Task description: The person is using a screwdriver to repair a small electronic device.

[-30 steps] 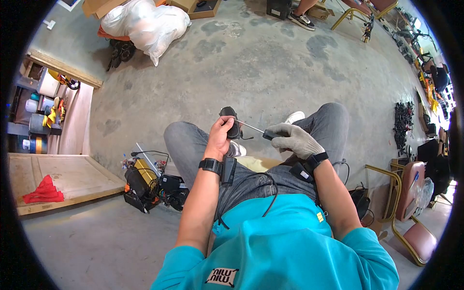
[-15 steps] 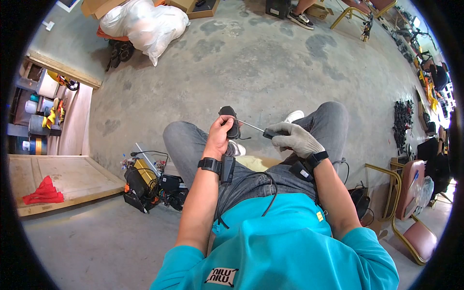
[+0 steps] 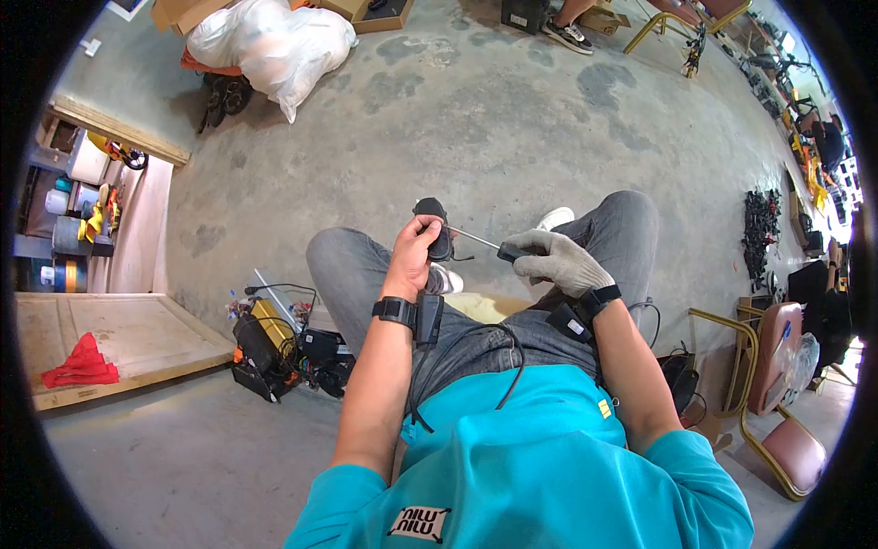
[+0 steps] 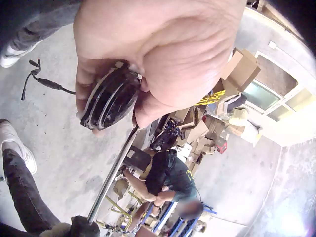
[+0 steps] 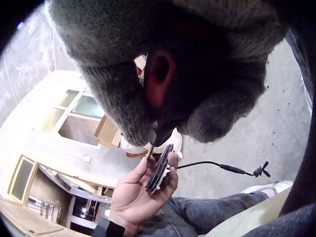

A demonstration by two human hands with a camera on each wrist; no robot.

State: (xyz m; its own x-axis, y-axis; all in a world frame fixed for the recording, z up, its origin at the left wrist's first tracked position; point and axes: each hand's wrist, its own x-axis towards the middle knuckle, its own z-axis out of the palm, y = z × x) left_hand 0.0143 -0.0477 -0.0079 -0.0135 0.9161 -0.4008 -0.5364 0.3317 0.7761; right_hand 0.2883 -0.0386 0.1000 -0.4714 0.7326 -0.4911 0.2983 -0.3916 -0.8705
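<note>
My bare left hand (image 3: 412, 263) grips a black oval device (image 3: 433, 210) between thumb and fingers. Ribs run along the device's side in the left wrist view, and a short black cable (image 4: 54, 85) with split connector ends hangs from it. The gloved right hand (image 3: 562, 265) holds a screwdriver (image 3: 477, 241) by its handle, which shows black and red in the right wrist view. Its metal shaft (image 4: 109, 182) points toward the left hand, with the tip right at the left thumb, beside the device. The fingers and thumb of the knitted grey glove wrap the handle.
Electronic parts and cables (image 3: 283, 339) lie on the floor to the left, near a wooden panel (image 3: 174, 334) with a red cloth (image 3: 82, 363). A white plastic bag (image 3: 283, 50) sits ahead on the left. Chairs (image 3: 777, 366) stand at right; another person (image 4: 170, 177) sits farther off.
Both hands keep their hold and stay almost in place. The screwdriver shaft still reaches to the black device, and the head view has shifted slightly.
</note>
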